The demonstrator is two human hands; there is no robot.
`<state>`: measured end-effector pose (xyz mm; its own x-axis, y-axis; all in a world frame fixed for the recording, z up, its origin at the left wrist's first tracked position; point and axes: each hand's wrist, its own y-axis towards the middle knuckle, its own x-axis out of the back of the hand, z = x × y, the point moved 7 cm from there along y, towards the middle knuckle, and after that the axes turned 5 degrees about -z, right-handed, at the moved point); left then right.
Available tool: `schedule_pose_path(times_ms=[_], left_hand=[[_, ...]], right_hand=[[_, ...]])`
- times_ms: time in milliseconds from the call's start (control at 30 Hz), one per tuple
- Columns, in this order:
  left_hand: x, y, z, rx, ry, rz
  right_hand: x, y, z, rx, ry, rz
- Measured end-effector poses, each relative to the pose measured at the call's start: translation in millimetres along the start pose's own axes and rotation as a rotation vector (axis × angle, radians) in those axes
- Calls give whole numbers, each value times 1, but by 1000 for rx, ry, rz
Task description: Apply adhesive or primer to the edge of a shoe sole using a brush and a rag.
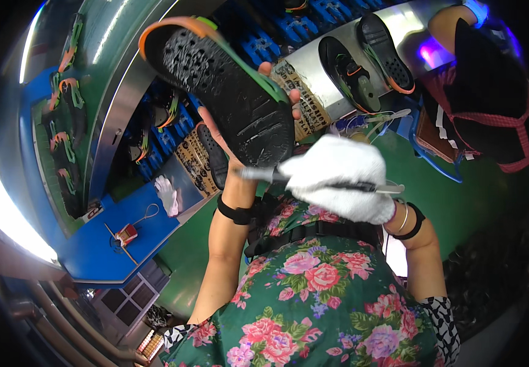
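Note:
My bare left hand (212,127) holds up a shoe sole (224,92), its fingers wrapped around the edges from beneath. The sole is black inside, with an orange and green rim; holes dot one end, and the surface glistens wet in streaks. In a white knitted glove, my right hand (341,177) closes around a slim brush (382,188). The brush's grey front part is smeared by motion and lies close to the sole's near end; whether it touches I cannot tell.
A black shoe upper (342,68) and another sole (385,52) lie on a metal surface (304,68) at upper right. Soles ride on a green belt (44,159) at left. A spare glove (166,196) rests on a blue table (96,248). Another person's arm (449,25) shows at top right.

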<state>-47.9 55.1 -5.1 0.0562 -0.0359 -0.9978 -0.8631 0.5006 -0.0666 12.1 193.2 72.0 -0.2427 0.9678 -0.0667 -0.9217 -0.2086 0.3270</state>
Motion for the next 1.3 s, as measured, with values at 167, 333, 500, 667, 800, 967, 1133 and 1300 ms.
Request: schedule_pose_path(times_ms=[167,333,500,667,800,967,1133,1300], left_hand=[[2,4,-7,-65,127,-29],[2,-3,-1,53,70,53],[10,-6,-11,125,438,-155],[51,-11,-39,178,353,-367],[63,-20,-50,197,432,-441],[29,-13,-34,278,298,-389],[20,-12,-30,378,223,-315],[18,-11,-28,400,287,-307]], right_hand=[[-16,-14,12,317,-438,60],[-12,-7,4,-58,21,148],[-5,1,14,225,-389,47],[-26,-24,12,331,-350,220],[-15,-8,15,212,-89,240],[-11,-9,16,337,-414,170],[-20,-16,16,286,-320,297],[-12,-12,14,372,-466,304]])
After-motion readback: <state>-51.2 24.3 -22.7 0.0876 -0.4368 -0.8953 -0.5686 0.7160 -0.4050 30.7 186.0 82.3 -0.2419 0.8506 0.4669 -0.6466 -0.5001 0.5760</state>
